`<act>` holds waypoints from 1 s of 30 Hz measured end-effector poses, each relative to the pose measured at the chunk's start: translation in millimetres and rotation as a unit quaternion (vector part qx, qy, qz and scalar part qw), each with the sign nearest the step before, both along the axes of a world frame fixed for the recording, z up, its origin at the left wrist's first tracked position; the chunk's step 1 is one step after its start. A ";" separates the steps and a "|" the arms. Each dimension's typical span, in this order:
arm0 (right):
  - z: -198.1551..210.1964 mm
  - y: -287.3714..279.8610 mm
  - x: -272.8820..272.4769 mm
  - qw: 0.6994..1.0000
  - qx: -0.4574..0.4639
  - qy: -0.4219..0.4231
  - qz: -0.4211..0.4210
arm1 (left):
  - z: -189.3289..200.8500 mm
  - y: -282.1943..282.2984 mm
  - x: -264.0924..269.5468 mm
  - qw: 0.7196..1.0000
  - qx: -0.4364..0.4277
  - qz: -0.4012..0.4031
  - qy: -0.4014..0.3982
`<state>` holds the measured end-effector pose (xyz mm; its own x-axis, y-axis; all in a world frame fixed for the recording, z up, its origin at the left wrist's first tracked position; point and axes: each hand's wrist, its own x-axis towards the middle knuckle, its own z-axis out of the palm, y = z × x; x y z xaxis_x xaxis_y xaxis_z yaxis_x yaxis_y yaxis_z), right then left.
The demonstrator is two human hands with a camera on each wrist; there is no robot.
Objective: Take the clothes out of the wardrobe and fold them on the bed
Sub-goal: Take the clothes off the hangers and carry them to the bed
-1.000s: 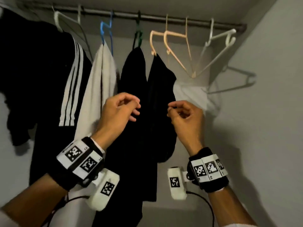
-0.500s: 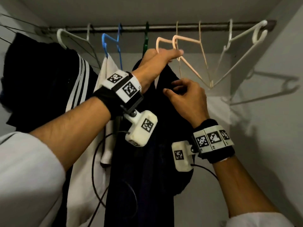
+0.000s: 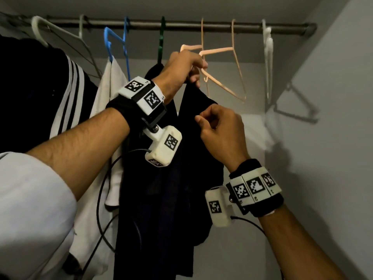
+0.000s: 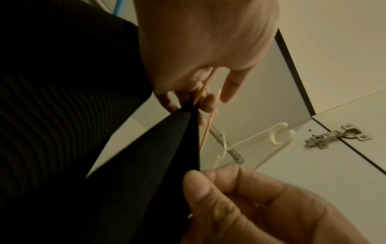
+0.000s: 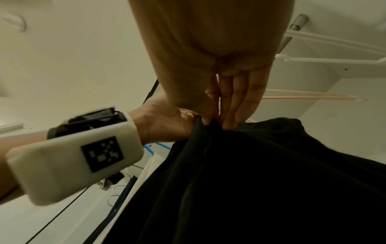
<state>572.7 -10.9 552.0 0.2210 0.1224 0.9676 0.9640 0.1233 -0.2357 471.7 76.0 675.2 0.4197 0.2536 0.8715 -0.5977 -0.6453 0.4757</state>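
Note:
A black garment [image 3: 161, 199] hangs from a peach hanger [image 3: 222, 51] on the wardrobe rail [image 3: 252, 29]. My left hand [image 3: 187, 65] is raised to the garment's top and grips the peach hanger [image 4: 205, 132] there, fingers curled round the wire with the cloth's peak [image 4: 167, 140] against them. Lower down, my right hand [image 3: 210, 120] pinches the black garment's right shoulder edge between thumb and fingers. In the right wrist view the fingertips [image 5: 227, 122] press into the bunched black cloth [image 5: 271, 173]. The cloth is taut between the two hands.
On the left of the rail hang a white garment [image 3: 109, 93] on a blue hanger [image 3: 113, 43] and a black garment with white stripes [image 3: 66, 93]. An empty white hanger [image 3: 267, 49] is at the right. The wardrobe side wall [image 3: 333, 118] is close on the right.
My left hand rose from mid-height to the top of the black garment and took hold of the peach hanger. My right hand closed on the garment's shoulder edge.

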 end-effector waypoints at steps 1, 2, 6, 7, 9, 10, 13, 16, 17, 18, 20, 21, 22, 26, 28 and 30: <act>-2.9 -0.5 -2.0 1.000 0.001 -0.001 -0.003 | 0.8 -2.2 0.6 1.000 0.001 -0.005 -0.007; -6.2 -0.9 -5.0 1.000 0.000 -0.004 -0.004 | 2.6 -2.4 1.4 1.000 -0.004 -0.005 -0.017; -21.7 -5.3 -18.0 1.000 -0.014 -0.021 0.001 | 5.8 1.6 1.8 0.999 -0.028 0.015 -0.031; -25.1 -7.2 -20.5 1.000 -0.016 -0.022 0.003 | 5.1 2.8 0.8 0.999 -0.030 0.016 -0.030; -33.6 -11.3 -24.0 0.999 -0.021 -0.023 0.010 | 1.9 2.7 -0.7 0.999 -0.041 0.007 -0.028; -39.2 -13.1 -25.7 0.999 -0.024 -0.025 0.017 | 0.7 2.4 -1.0 0.998 -0.051 -0.003 -0.029; -59.1 -17.9 -31.2 0.998 -0.036 -0.023 0.047 | -0.5 0.0 1.3 0.996 -0.081 -0.031 -0.028; -79.7 -21.3 -33.2 0.996 -0.052 -0.028 0.062 | -3.2 -1.5 5.5 0.994 -0.096 -0.055 -0.026; -86.2 -23.0 -33.3 0.996 -0.054 -0.029 0.067 | -4.2 -1.2 6.4 0.993 -0.099 -0.058 -0.025; -91.8 -25.2 -33.1 0.995 -0.055 -0.028 0.076 | -4.9 -1.0 6.7 0.993 -0.102 -0.059 -0.025; -100.2 -32.4 -32.5 0.993 -0.057 -0.027 0.098 | -5.4 -1.1 6.7 0.993 -0.103 -0.061 -0.024; -103.1 -36.3 -32.9 0.992 -0.058 -0.028 0.108 | -5.5 -1.7 6.4 0.992 -0.102 -0.063 -0.025; -105.1 -40.1 -34.0 0.991 -0.060 -0.031 0.117 | -5.5 -2.6 6.0 0.992 -0.102 -0.067 -0.024; -107.2 -48.1 -41.0 0.988 -0.079 -0.061 0.117 | -6.4 -6.2 6.2 0.991 -0.107 -0.070 -0.025; -107.4 -48.7 -42.4 0.987 -0.094 -0.067 0.112 | -6.9 -6.1 4.8 0.991 -0.111 -0.068 -0.026; -104.9 -50.9 -40.4 0.985 -0.111 -0.070 0.114 | -7.4 -3.8 1.9 0.990 -0.116 -0.072 -0.021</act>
